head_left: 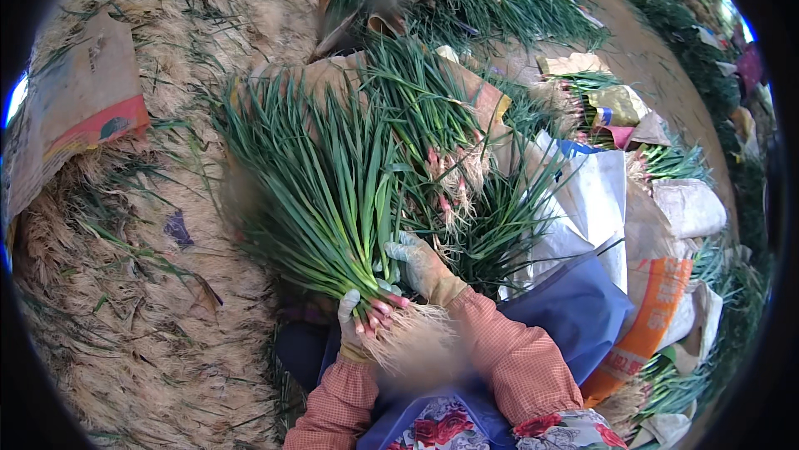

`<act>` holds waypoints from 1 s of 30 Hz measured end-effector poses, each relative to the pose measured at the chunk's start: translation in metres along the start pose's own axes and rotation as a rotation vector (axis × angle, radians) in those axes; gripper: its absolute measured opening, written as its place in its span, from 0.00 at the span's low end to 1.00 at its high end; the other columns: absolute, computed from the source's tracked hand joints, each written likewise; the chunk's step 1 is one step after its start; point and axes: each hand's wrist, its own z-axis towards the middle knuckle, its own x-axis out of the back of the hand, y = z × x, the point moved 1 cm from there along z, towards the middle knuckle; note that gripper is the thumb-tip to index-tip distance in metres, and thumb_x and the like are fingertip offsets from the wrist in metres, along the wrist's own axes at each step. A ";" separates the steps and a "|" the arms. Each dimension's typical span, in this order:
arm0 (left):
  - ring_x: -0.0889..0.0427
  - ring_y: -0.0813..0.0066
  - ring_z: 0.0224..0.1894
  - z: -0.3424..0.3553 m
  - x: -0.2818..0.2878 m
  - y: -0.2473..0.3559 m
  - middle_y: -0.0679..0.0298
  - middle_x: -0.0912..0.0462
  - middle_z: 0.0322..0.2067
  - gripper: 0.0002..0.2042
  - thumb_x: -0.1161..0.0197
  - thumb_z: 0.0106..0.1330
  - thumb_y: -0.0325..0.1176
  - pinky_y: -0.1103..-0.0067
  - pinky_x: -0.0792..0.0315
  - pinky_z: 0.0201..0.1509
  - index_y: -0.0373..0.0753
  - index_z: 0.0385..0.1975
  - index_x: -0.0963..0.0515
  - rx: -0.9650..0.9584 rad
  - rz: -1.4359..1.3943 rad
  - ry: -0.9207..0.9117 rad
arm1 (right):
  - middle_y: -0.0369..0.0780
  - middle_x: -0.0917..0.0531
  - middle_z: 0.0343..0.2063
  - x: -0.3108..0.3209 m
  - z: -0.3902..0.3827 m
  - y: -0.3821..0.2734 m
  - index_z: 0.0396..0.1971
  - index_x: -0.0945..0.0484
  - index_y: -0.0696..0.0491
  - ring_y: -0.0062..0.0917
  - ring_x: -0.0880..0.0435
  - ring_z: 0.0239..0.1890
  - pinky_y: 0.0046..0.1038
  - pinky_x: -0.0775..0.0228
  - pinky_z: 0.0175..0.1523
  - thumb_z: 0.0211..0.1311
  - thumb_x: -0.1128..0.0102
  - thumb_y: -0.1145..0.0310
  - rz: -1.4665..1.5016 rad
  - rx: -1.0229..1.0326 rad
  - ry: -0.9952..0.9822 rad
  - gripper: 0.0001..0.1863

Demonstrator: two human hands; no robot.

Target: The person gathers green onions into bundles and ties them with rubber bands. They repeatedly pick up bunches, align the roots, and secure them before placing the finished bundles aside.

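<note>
Fingers (349, 301) of the left hand (348, 325) are clamped around a green onion bunch (333, 192) near its pink bulbs (380, 312), where I judge the stems gather tightest, leaving the pale roots (412, 329) free. My head view puts the bunch before the wearer, the right hand (426, 271) at its right edge, perhaps steadying it; I can't tell whether those fingers grip.

The bunch of spring onions (345, 192) hides most fingers of the left hand (346, 327) and some fingers of the right hand (426, 271). Blur covers the ends of the roots (404, 335). The lower edge cuts off both sleeves (520, 358); the dark rim crops a sack (79, 104) at left.
</note>
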 end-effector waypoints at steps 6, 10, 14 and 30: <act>0.23 0.78 0.22 -0.001 0.019 -0.017 0.41 0.21 0.34 0.29 0.53 0.66 0.53 0.83 0.23 0.28 0.23 0.36 0.30 0.035 -0.409 -0.005 | 0.41 0.19 0.35 0.011 -0.031 -0.003 0.43 0.26 0.59 0.26 0.21 0.36 0.27 0.27 0.45 0.58 0.49 0.80 -0.028 -0.058 0.088 0.12; 0.22 0.72 0.25 0.005 -0.013 -0.020 0.41 0.21 0.32 0.29 0.53 0.66 0.53 0.77 0.21 0.37 0.22 0.35 0.29 -0.051 -0.168 0.191 | 0.38 0.19 0.34 0.013 -0.018 0.002 0.48 0.26 0.60 0.24 0.22 0.38 0.24 0.28 0.43 0.57 0.47 0.80 0.192 0.237 0.114 0.17; 0.25 0.72 0.24 0.004 0.011 -0.019 0.45 0.22 0.30 0.34 0.51 0.64 0.55 0.77 0.24 0.37 0.17 0.40 0.31 -0.049 -0.051 0.112 | 0.30 0.29 0.17 -0.021 -0.033 -0.011 0.49 0.25 0.58 0.16 0.31 0.18 0.18 0.40 0.20 0.69 0.53 0.65 0.191 0.203 0.100 0.16; 0.25 0.67 0.39 0.012 -0.006 -0.032 0.45 0.25 0.42 0.27 0.43 0.62 0.39 0.70 0.28 0.54 0.17 0.49 0.36 0.089 -0.481 -0.170 | 0.38 0.20 0.24 0.232 -0.014 -0.005 0.49 0.24 0.53 0.29 0.20 0.26 0.29 0.27 0.33 0.66 0.52 0.62 -1.651 0.679 0.142 0.17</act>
